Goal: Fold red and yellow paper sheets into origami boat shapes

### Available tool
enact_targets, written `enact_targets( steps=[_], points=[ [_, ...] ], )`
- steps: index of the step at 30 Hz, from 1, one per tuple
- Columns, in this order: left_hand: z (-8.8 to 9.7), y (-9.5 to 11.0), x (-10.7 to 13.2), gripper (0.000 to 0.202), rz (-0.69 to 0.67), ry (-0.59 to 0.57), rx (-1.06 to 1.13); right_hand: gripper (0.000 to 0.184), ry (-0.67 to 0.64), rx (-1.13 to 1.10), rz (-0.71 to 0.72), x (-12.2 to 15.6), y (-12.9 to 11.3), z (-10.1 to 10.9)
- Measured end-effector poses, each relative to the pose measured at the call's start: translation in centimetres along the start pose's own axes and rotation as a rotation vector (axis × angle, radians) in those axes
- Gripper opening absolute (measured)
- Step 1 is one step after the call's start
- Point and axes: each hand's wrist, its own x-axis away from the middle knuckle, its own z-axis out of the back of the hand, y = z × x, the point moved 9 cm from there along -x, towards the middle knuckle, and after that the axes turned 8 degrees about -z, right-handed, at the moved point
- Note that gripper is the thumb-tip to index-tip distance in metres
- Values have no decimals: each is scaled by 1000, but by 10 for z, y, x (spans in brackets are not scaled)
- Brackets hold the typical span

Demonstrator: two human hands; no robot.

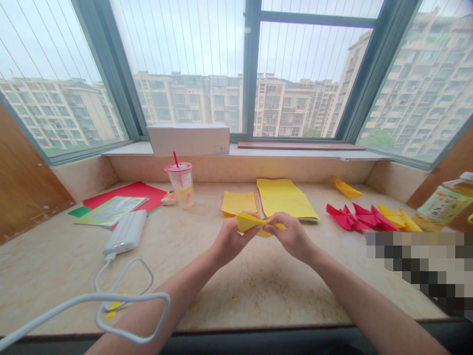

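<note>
A partly folded piece of yellow paper is held up over the counter between my two hands. My left hand pinches its left side, and my right hand grips it near the middle and right, the thumbs close together. My fingers hide part of the folds. Just behind lie a small stack of orange-yellow paper squares and a larger stack of coloured sheets with yellow on top. Folded red paper shapes and folded yellow-orange ones rest to the right, with an orange paper boat behind them.
On the left are a white power bank and its looping white cable, crossing over my left forearm. Red sheets, a plastic cup with a straw and a white box stand farther back. A bottle is at right.
</note>
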Motion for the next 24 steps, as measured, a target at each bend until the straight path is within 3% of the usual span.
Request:
enact_targets(
  steps=[6,10,20,24],
  points=[
    [-11,-22,7,34,216,-56,202,32,-124,-344,-199,1,14,-12],
    [-23,-34,13,40,330,-113,305,38,-186,-540,-259,1,17,-15],
    [-32,-26,13,40,388,-231,499,43,-388,-528,-223,9,-1,-29],
    [-33,-29,16,41,412,-213,503,40,-352,-534,-192,9,-3,-28]
  ],
)
